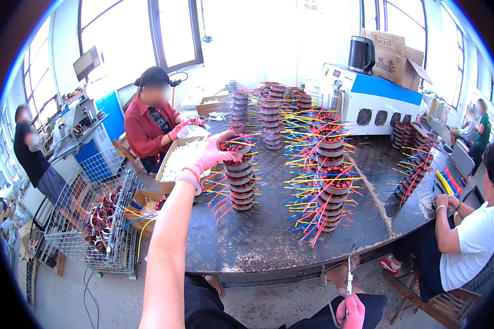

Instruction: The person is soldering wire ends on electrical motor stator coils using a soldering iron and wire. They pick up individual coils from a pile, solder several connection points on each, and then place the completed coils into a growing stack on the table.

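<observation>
My left hand [206, 156], in a pink glove, reaches across the table with its fingers wrapped round the rim of the top stator [237, 143] of a stack. That stack of wound stators [241, 189] stands upright, with red, yellow and blue wire leads sticking out all round. Low at the front, over my lap and just off the table edge, my gloved right hand [353, 312] is closed round a slim tool [349, 284] with a metal tip pointing up. A thin hose or cord appears beside it; the tool's exact kind is unclear.
Taller stator stacks [332, 192] stand right of my left hand, their leads spreading widely. A co-worker in red [153, 120] handles things by a box of white pieces [178, 159]. Another person [466, 236] sits at right. A wire basket [101, 225] holds stators; a white-and-blue machine [370, 101] stands behind.
</observation>
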A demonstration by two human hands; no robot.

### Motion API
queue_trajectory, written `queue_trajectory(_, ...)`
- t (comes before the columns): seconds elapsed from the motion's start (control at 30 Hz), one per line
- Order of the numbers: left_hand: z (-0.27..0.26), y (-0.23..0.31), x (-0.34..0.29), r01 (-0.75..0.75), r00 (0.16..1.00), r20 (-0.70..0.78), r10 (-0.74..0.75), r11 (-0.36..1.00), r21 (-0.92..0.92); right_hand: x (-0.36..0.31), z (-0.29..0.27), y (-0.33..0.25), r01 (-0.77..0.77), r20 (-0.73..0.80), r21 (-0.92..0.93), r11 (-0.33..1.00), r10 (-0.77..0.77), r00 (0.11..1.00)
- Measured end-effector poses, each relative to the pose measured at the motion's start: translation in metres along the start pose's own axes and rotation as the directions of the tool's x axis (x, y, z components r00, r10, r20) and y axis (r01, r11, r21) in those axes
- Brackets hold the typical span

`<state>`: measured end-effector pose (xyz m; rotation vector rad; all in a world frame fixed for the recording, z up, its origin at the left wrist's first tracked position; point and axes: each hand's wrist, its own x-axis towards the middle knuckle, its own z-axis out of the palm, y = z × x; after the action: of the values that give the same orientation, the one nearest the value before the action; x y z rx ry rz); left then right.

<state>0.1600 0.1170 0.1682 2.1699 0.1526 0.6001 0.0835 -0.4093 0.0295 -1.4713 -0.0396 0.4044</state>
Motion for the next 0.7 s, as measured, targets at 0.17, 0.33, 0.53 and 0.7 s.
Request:
queue_trajectory(0.17, 0.002, 0.009, 0.000, 0.043, 0.998, 0.043, -0.052, 0.984, 0.174, -0.001, 0.000, 0.000, 0.008, -0.004, -0.007, 1.000, -0.008, 1.000)
queue_trajectory(0.33, -0.003, 0.012, -0.001, 0.051, 0.994, 0.081, -0.077, 0.956, 0.289, -0.007, 0.005, -0.016, -0.008, -0.008, 0.000, 1.000, 0.008, 1.000)
queue_trajectory(0.53, -0.018, -0.004, -0.012, -0.157, 0.987, 0.013, 0.160, 0.944, 0.289, -0.012, 0.000, -0.010, 0.004, 0.019, 0.030, 1.000, -0.005, 1.000)
queue_trajectory(0.7, 0.027, -0.012, -0.094, -0.095, 0.782, -0.535, 0.320, 0.910, 0.404, -0.017, -0.001, -0.008, 0.000, -0.009, 0.045, 0.999, 0.000, 1.000)
